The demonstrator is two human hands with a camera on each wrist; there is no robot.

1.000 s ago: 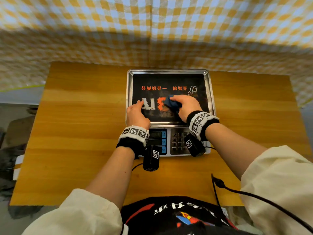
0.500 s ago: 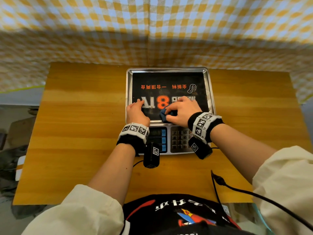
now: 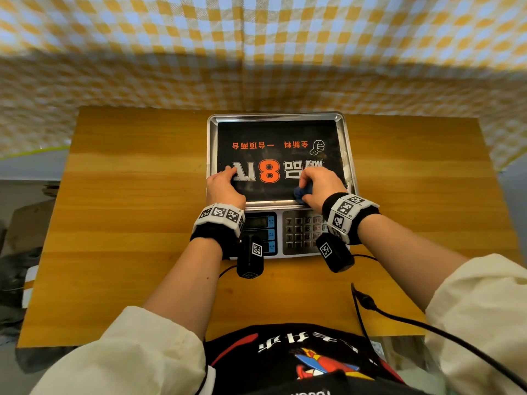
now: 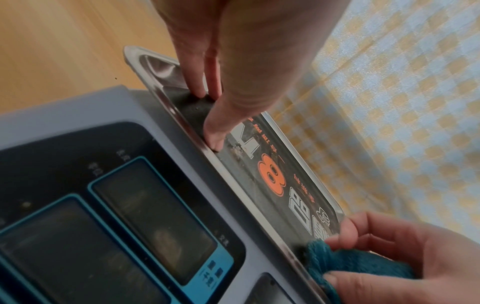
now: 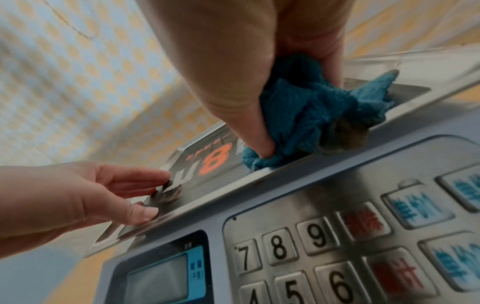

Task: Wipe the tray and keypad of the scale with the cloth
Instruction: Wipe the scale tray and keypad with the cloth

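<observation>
Between the earlier head views and this one, my right hand [image 3: 319, 189] travels with the cloth [image 3: 301, 193] from the middle of the tray [image 3: 278, 116], beside the orange 8, back toward me and rightward to about 5 o'clock of the tray face, where the cloth now lies bunched against the near rim. Its fingers and thumb are curled round the blue cloth [image 5: 311, 107], pressing it into the corner where the dark printed surface meets the steel lip; one loose corner of cloth spills over that lip toward the keypad [image 3: 302, 232]. My left hand [image 3: 225, 186] keeps its place at about 7 o'clock of the tray, holding nothing: its straight fingers [image 4: 205, 82] rest on the tray and, as the right wrist view shows, the thumb presses on the near rim, steadying the scale [image 5: 298, 205] against the wiping strokes. I judge that the stroke has reached the near right edge, so the central field is covered, while the far half at 12 o'clock may want another pass. The keypad, just below the cloth at 6 o'clock, is not yet touched and remains the second part of the task.
</observation>
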